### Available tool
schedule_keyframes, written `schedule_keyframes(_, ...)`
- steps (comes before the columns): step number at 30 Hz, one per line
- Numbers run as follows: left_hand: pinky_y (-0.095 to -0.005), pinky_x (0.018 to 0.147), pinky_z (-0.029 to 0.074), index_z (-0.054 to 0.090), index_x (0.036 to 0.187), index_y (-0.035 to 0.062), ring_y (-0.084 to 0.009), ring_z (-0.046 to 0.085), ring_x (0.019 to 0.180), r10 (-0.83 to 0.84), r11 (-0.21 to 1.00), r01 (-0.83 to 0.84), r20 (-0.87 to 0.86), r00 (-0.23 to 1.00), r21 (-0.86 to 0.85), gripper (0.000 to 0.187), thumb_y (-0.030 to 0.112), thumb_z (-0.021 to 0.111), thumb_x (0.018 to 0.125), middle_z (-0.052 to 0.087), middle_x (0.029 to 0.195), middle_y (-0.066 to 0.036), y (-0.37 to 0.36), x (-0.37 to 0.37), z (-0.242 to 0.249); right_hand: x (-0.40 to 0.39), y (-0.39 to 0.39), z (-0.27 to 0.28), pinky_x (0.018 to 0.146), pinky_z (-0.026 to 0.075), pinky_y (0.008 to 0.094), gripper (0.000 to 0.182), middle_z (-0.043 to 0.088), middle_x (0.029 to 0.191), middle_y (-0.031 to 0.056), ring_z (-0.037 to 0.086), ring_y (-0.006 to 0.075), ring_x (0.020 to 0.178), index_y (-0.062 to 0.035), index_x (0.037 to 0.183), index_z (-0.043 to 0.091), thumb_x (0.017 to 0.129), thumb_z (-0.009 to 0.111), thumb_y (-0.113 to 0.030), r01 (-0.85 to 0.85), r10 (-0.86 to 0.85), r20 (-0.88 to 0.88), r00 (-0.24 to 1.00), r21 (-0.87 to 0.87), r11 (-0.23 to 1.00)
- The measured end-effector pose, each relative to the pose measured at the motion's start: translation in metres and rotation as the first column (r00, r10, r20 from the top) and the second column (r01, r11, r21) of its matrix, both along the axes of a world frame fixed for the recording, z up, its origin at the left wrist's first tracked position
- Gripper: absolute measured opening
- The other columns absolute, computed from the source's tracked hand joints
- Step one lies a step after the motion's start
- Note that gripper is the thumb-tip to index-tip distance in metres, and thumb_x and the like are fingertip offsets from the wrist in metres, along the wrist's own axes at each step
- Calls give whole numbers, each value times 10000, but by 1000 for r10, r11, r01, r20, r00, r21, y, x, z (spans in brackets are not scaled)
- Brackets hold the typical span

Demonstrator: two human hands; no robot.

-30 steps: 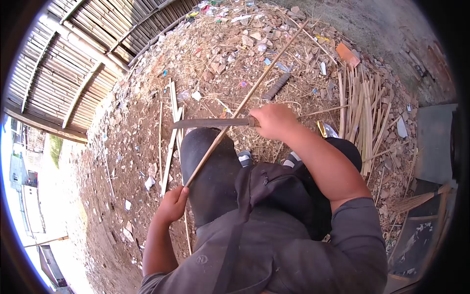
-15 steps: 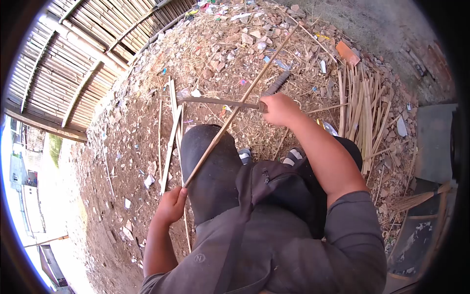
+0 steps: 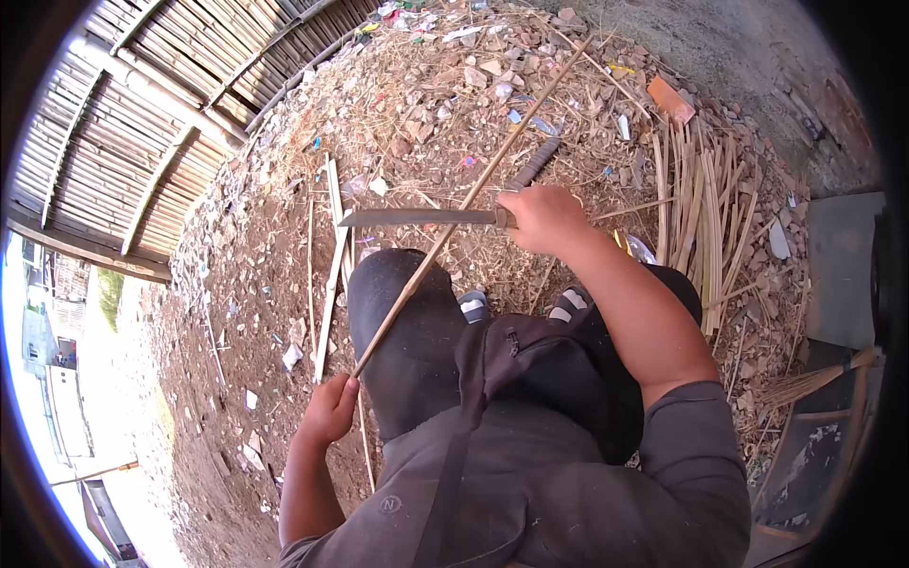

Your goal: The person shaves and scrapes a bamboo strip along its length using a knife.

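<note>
My left hand (image 3: pixel 331 409) is closed around the lower end of a long, thin bamboo strip (image 3: pixel 399 301), which slants up to the right past my left knee. My right hand (image 3: pixel 547 220) grips the handle of a machete (image 3: pixel 417 217). Its blade points left and crosses the strip around the strip's middle, touching or very near it. Just beyond my right hand lies a dark, ridged rod-like piece (image 3: pixel 538 163), its lower end hidden by the hand.
To the right lies a pile of split bamboo strips (image 3: pixel 705 204), near an orange brick piece (image 3: pixel 670 100). More pale strips (image 3: pixel 333 284) lie left of my knee. Rubble and litter cover the ground. A bamboo wall (image 3: pixel 156 123) stands at upper left; a broom (image 3: pixel 805 386) rests at right.
The machete blade has moved slightly down along the strip and turned, showing more of its flat side. My left hand has shifted a little downward with the strip.
</note>
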State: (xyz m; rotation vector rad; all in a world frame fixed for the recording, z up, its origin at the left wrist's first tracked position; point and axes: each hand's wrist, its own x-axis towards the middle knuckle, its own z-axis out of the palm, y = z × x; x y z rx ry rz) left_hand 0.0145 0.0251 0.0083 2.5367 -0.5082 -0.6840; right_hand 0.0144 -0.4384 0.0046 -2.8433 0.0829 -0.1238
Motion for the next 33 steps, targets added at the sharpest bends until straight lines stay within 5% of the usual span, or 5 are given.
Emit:
schedule_keyframes(8, -482, 653, 462, 538, 872, 4, -435, 598, 684, 11, 999, -12, 33, 999, 39, 397, 348, 479, 1061, 582, 701, -228, 13, -9, 14, 10, -69, -30, 733, 553, 507, 185, 701, 801, 148, 708, 370, 856, -116, 960, 683, 798, 688, -205, 307, -315, 9, 949, 202, 930)
schedule_keyframes(15, -483, 646, 465, 548, 829, -6, -453, 608, 695, -65, 996, 58, 112, 992, 64, 412, 331, 481, 1055, 586, 690, -247, 26, -7, 4, -2, -15, 2, 771, 547, 485, 272, 710, 898, 183, 696, 382, 868, -70, 1033, 685, 788, 672, -188, 72, -67, -57, 996, 99, 993)
schedule_keyframes(22, -425, 625, 461, 564, 809, -5, -278, 563, 614, 65, 998, -65, 13, 998, -6, 446, 361, 496, 1056, 577, 650, -168, 48, -11, 0, 3, -105, -29, 688, 541, 378, 258, 710, 842, 112, 679, 229, 728, -52, 1056, 686, 852, 697, -210, 521, -595, -69, 801, 570, 635)
schedule_keyframes(28, -401, 601, 450, 557, 794, 8, -203, 534, 609, 103, 994, -104, -41, 994, -38, 435, 352, 512, 1055, 553, 625, -102, 57, -16, -8, 7, -91, -39, 534, 441, 302, 174, 625, 732, 24, 535, 96, 555, -60, 948, 651, 877, 739, -192, 160, -461, -79, 884, 977, 140)
schedule_keyframes(33, -413, 573, 439, 542, 784, 14, -259, 536, 564, 69, 998, -67, 137, 988, -24, 398, 318, 540, 1042, 545, 602, -130, 57, -20, -23, 6, -68, -17, 528, 451, 259, 161, 727, 972, 102, 513, 71, 541, -72, 903, 639, 877, 748, -188, 43, -361, -25, 932, 998, 43)
